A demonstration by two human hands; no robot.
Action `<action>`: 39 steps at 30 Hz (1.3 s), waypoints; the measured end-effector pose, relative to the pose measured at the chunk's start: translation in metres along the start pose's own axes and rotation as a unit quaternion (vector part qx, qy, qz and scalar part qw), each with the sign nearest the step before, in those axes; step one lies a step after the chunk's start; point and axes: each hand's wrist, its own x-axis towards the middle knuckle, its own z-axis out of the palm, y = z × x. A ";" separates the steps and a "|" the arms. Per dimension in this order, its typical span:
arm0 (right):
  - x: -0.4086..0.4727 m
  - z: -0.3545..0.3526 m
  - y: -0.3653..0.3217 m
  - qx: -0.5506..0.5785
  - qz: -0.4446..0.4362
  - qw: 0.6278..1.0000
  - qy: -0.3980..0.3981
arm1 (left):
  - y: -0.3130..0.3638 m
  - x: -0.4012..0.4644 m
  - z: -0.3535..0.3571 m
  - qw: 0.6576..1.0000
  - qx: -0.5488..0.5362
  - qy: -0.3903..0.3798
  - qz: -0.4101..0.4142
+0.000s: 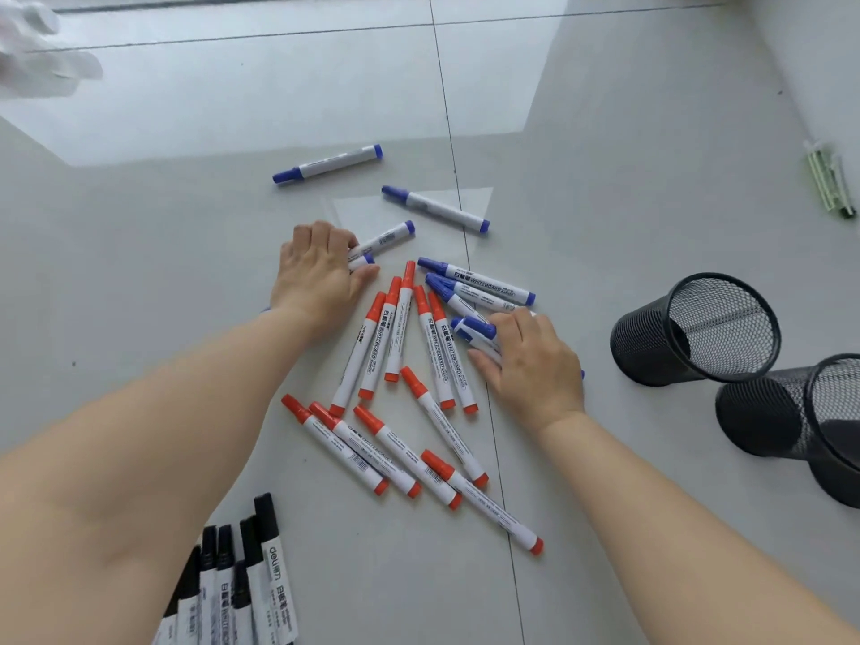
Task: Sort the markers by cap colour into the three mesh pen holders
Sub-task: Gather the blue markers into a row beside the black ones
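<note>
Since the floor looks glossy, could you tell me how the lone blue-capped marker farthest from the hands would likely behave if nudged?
The blue-capped marker looks round-barrelled and lies on smooth, reflective floor tile, so it would probably roll or slide. It seems rigid plastic and light, likely easy to pinch.
</note>
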 end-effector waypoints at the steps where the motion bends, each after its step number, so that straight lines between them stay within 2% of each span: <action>1: 0.001 0.001 0.000 -0.002 0.000 1.000 0.008 | 0.000 0.000 0.000 1.000 0.003 0.002 0.004; 5: 0.001 0.001 -0.004 0.007 0.022 1.000 0.000 | 0.006 -0.005 0.000 1.000 -0.019 0.004 -0.012; 8: 0.006 -0.002 -0.003 0.034 0.059 0.994 -0.083 | 0.015 -0.003 -0.007 0.998 -0.005 -0.029 -0.048; 11: 0.009 -0.011 0.002 0.049 0.150 0.974 -0.164 | 0.021 -0.008 -0.023 0.993 -0.033 -0.062 -0.096; 14: 0.000 -0.032 -0.010 0.161 0.193 0.959 -0.134 | 0.031 -0.034 -0.041 0.983 -0.120 -0.040 -0.134; 18: -0.030 -0.067 -0.040 0.335 0.272 0.894 -0.119 | 0.051 -0.093 -0.061 0.961 -0.231 -0.032 -0.149; 22: -0.069 -0.092 -0.075 0.493 0.324 0.791 -0.162 | 0.069 -0.157 -0.071 0.917 -0.336 -0.043 -0.210; 24: -0.089 -0.094 -0.089 0.503 0.319 0.780 -0.195 | 0.078 -0.188 -0.069 0.887 -0.385 -0.048 -0.250; 28: -0.131 -0.085 -0.110 0.432 0.297 0.808 -0.268 | 0.089 -0.246 -0.048 0.849 -0.411 -0.088 -0.322; 32: -0.159 -0.070 -0.121 0.376 0.299 0.815 -0.324 | 0.092 -0.288 -0.020 0.844 -0.356 -0.142 -0.375; 35: -0.173 -0.059 -0.124 0.316 0.272 0.854 -0.312 | 0.093 -0.303 -0.010 0.857 -0.338 -0.150 -0.360; 39: -0.181 -0.050 -0.129 0.291 0.199 0.903 -0.244 | 0.090 -0.306 -0.003 0.889 -0.291 -0.098 -0.339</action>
